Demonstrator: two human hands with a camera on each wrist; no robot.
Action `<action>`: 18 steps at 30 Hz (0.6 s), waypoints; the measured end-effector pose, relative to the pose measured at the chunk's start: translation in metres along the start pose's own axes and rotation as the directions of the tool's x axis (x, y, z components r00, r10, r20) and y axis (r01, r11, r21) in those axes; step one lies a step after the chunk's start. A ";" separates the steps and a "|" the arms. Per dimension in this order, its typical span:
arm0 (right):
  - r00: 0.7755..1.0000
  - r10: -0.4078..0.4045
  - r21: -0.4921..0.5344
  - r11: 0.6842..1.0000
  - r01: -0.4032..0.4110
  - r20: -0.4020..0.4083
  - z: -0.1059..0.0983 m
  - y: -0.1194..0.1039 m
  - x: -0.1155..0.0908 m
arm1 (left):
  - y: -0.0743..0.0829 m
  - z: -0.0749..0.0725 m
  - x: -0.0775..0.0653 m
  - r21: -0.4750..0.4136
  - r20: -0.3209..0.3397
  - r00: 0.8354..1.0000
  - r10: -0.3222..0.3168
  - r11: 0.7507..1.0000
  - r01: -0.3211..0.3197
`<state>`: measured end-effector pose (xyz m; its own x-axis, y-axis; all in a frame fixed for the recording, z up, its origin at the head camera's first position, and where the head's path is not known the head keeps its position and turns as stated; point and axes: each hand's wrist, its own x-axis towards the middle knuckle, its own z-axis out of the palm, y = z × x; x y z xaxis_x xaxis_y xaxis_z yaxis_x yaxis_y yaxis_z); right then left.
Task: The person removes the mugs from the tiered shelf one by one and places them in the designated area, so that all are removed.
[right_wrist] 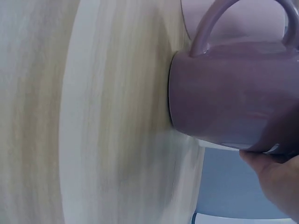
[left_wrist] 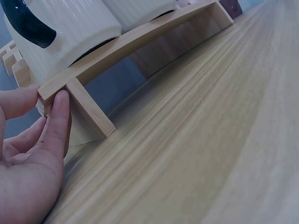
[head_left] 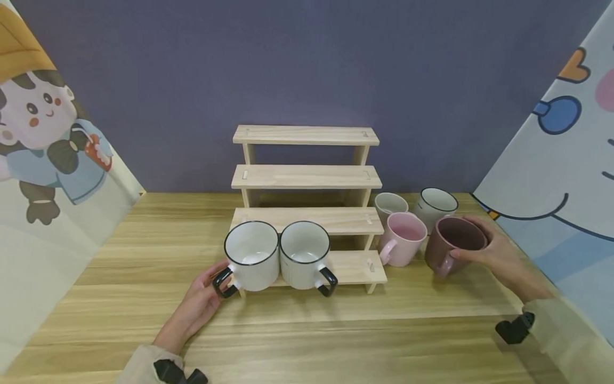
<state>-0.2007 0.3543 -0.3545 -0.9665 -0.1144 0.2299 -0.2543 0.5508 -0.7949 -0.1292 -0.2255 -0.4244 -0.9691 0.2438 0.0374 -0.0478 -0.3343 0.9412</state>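
My left hand [head_left: 201,298] pinches the left end of the lowest board of a wooden tiered shelf [head_left: 307,220], thumb at the board's edge and fingers beneath. On that board stand two white mugs, a left mug [head_left: 252,256] and a right mug [head_left: 305,255], each with a black rim and black handle. To the shelf's right, my right hand [head_left: 494,253] holds a mauve mug [head_left: 453,242] by its far side and rim, its handle toward me. In the right wrist view the mug [right_wrist: 233,98] appears close over the table, with a thumb or finger against its wall.
Beside the shelf's right end stand a pink mug [head_left: 405,240], a pale mug [head_left: 390,204] behind it and a white black-rimmed mug [head_left: 434,208]. The wooden tabletop [head_left: 336,341] ends at a dark back wall [head_left: 307,64], with cartoon-printed panels on both sides.
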 end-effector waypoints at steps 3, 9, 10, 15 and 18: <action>1.000 -0.002 0.022 1.000 0.003 -0.004 -0.001 0.004 0.002 | -0.001 0.001 0.000 0.004 0.000 1.000 -0.003 1.000 0.003; 0.999 0.032 0.022 0.999 -0.032 0.005 -0.004 0.009 0.006 | -0.001 0.001 0.000 -0.004 -0.013 1.000 -0.013 1.000 0.013; 0.999 0.046 0.019 0.999 -0.047 0.008 -0.005 0.009 0.007 | -0.001 0.001 0.000 -0.006 -0.014 1.000 -0.015 1.000 0.015; 0.995 0.099 -0.014 0.995 -0.098 0.030 -0.008 0.011 0.007 | -0.001 0.001 0.000 -0.012 0.002 1.000 -0.010 1.000 0.010; 0.996 0.077 -0.022 0.997 -0.076 0.035 -0.008 0.010 0.009 | -0.001 0.001 0.000 -0.013 0.003 1.000 -0.001 1.000 0.001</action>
<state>-0.2120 0.3656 -0.3561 -0.9839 -0.1001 0.1483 -0.1788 0.5764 -0.7974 -0.1286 -0.2241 -0.4247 -0.9684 0.2466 0.0377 -0.0516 -0.3460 0.9368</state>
